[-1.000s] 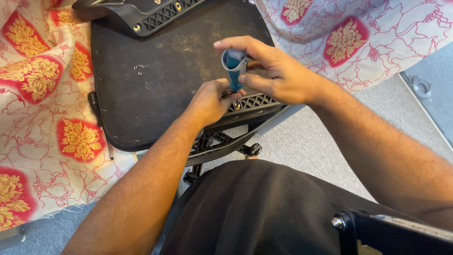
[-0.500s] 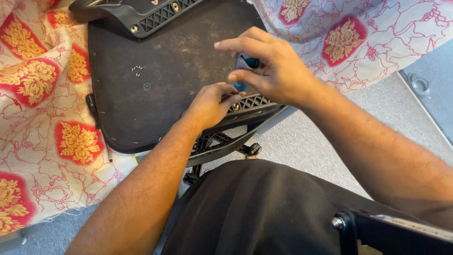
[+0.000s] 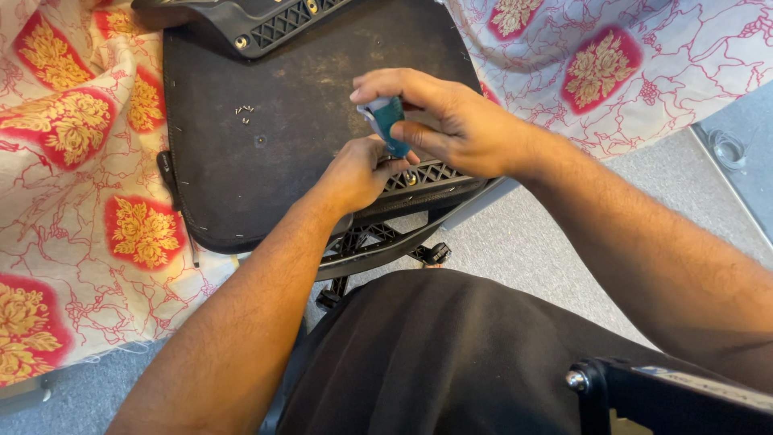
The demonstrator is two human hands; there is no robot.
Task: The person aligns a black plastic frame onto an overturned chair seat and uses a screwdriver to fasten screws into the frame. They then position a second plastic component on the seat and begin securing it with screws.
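Two hands worked over an upturned black chair seat [image 3: 306, 153] lying on red-and-gold floral cloth [image 3: 72, 201] over grey carpet [image 3: 547, 242]: the right hand [image 3: 459, 129] gripped a teal-handled screwdriver [image 3: 388, 122], the left hand [image 3: 358, 173] apparently pinched closed at its tip.

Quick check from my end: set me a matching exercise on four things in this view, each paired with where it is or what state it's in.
Things:
1. right hand
2. left hand
3. small loose screws
4. floral cloth

Places or states:
A. lying free on the dark seat underside, up left of both hands
B. wrapped around the teal screwdriver handle
C. spread under the seat, showing at both sides
D. fingertips down at the black ribbed bracket, beneath the handle

Pairs: 1-B, 2-D, 3-A, 4-C
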